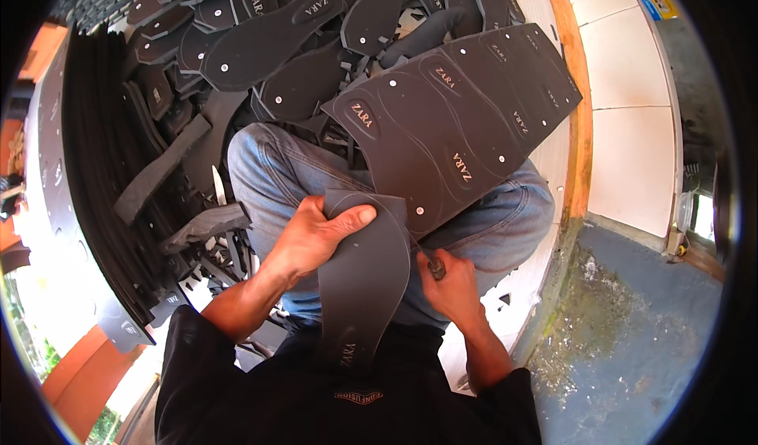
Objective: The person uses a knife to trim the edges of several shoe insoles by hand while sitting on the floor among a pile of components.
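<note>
Over my lap, my left hand (325, 232) grips the upper part of a dark grey foam sole piece (359, 287), its thumb lying on the face. One side of the piece curves along a sole outline. My right hand (454, 283) is closed around the dark handle of a knife (435, 266). The knife's thin blade reaches up and left to the curved edge of the piece; where its tip ends is hard to make out. Beyond the piece, a large dark foam sheet (462, 125) with several outlined soles rests across my knee, touching or overlapping the piece's top corner.
Cut soles (272, 38) lie in a heap ahead of me. On the left stands a stack of dark sheets (103, 168), with foam offcuts (209, 228) beside it. A wooden edge (580, 121) and white tiles (632, 153) run along the right, above a grey floor (632, 342).
</note>
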A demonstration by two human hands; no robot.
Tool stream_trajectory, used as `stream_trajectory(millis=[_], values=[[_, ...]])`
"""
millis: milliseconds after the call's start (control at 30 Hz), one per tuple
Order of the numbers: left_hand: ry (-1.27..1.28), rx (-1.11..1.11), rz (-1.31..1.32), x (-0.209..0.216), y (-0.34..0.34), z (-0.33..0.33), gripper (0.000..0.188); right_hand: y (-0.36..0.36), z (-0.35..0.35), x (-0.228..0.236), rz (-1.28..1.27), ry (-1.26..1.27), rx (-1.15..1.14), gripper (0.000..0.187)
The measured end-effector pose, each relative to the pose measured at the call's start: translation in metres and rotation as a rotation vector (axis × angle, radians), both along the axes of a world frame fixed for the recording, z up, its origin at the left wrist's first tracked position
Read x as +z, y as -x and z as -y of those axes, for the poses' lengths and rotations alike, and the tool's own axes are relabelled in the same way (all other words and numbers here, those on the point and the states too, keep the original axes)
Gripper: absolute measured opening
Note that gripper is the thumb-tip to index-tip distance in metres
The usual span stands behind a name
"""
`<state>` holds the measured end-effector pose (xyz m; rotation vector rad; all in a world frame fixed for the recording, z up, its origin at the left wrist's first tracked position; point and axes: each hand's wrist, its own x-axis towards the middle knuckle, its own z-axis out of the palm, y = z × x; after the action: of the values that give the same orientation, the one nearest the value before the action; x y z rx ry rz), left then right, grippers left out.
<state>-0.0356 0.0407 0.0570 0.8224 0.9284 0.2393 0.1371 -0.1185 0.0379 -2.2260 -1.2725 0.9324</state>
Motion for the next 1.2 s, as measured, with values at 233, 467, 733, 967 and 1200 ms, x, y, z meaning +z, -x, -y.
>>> stream_trajectory(millis=[233,467,733,967,1200], values=[[-0.020,-0.080,0.112,0.014,-0.008,0.006,0.032,-0.007,-0.077,0.009,0.029,-0.439,0.133,0.022],[-0.011,-0.041,0.063,-0.008,-0.017,0.008,0.048,-0.033,-0.094,0.028,-0.729,-0.122,-0.019,0.025],[-0.057,0.183,0.540,-0.057,-0.044,0.046,0.026,-0.022,-0.062,0.034,-0.658,-0.456,-0.497,0.020],[0.292,0.548,0.381,-0.030,-0.067,0.067,0.024,-0.012,-0.008,0.008,-0.096,-0.280,-0.410,0.037],[0.340,0.533,0.388,-0.032,-0.065,0.075,0.021,-0.006,0.021,0.000,0.150,-0.064,-0.314,0.034]])
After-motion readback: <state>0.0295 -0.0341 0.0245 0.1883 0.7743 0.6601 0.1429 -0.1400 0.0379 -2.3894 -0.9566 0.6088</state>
